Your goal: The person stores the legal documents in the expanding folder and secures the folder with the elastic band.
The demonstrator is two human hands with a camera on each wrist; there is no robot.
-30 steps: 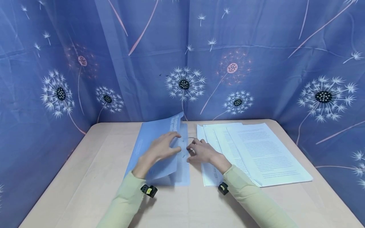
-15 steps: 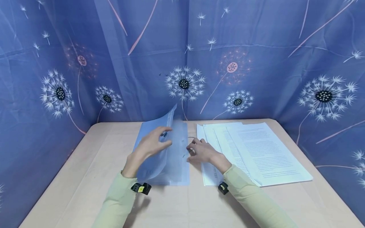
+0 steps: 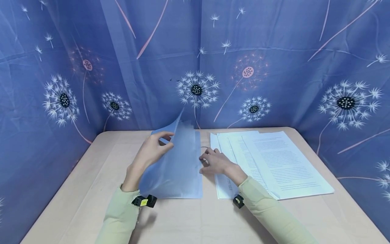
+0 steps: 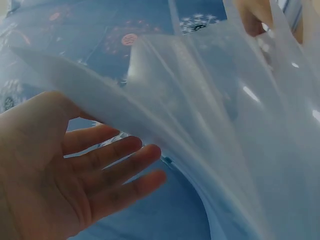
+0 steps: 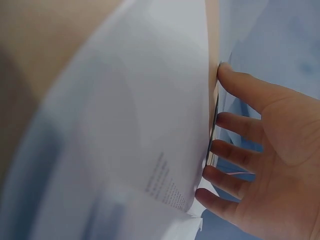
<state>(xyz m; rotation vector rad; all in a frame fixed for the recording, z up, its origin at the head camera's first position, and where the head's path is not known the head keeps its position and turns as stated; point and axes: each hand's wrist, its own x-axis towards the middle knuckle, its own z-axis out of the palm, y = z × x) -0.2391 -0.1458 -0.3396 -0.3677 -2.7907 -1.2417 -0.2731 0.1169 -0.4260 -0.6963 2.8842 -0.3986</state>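
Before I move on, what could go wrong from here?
The folder curls up at the left hand; it might spring back if released.

The papers overlap unevenly, and in the head view the right sleeve crosses their near side; a careless move could shift them.

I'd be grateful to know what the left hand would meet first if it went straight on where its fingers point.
Most likely the raised translucent sheet right at the fingertips of the left hand; depth is unclear, so they may already touch it.
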